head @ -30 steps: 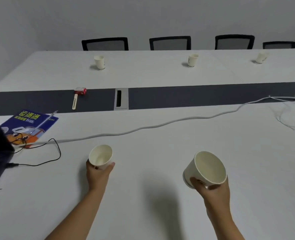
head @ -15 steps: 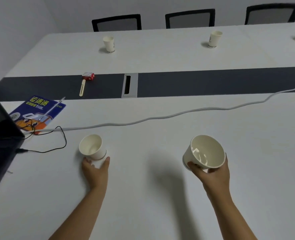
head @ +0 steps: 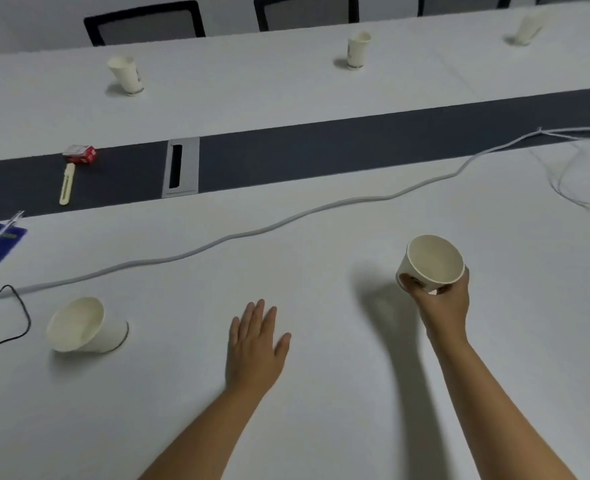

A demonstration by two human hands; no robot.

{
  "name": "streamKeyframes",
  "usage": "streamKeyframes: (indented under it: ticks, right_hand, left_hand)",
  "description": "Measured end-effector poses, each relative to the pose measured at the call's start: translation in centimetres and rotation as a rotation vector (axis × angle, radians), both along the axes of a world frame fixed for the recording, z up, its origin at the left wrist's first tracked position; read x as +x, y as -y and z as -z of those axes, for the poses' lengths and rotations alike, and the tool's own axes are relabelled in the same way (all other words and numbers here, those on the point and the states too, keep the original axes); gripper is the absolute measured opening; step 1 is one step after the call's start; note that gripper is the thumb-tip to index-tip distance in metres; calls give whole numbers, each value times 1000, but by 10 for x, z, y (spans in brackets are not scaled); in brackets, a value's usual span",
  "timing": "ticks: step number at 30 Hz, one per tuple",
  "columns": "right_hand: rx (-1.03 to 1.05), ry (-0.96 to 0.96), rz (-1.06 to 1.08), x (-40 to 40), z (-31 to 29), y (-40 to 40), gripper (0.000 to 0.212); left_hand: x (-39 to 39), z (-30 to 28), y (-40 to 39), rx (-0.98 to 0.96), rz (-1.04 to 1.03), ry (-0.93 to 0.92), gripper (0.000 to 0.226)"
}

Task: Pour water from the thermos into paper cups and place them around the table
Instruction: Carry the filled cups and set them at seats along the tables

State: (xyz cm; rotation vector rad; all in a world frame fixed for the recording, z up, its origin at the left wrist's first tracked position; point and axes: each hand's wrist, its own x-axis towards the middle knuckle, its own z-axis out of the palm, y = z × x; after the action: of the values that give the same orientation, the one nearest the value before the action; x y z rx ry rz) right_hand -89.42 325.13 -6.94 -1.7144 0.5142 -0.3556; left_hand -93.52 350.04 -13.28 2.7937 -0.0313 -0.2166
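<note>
On the near side of the white counter (head: 321, 265), a paper cup (head: 85, 325) stands alone at the left. The left hand (head: 255, 348) hovers flat beside it, fingers straight, holding nothing. The right hand (head: 442, 303) grips a second paper cup (head: 430, 261) from below, raised and tilted.

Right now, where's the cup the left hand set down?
Head view, lower left: the paper cup stands on the white table, left of the open left hand, just near of the grey cable.

left hand (head: 255, 344) has let go of its paper cup (head: 85, 325), now standing alone, and moved right, fingers flat.
</note>
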Motion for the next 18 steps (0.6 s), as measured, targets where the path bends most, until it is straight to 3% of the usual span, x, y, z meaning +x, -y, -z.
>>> streamKeyframes:
  ticks: [5, 11, 18]
  right_hand:
    - [-45, -57, 14, 7, 16, 35, 73]
    - [-46, -78, 129, 10, 29, 52, 68]
    - [-6, -48, 186, 22, 38, 58, 78]
  left_hand:
    - [3, 4, 7, 183, 15, -16, 74]
    - [3, 7, 6, 196, 1, -25, 74]
    - [3, 5, 8, 195, -14, -38, 75]
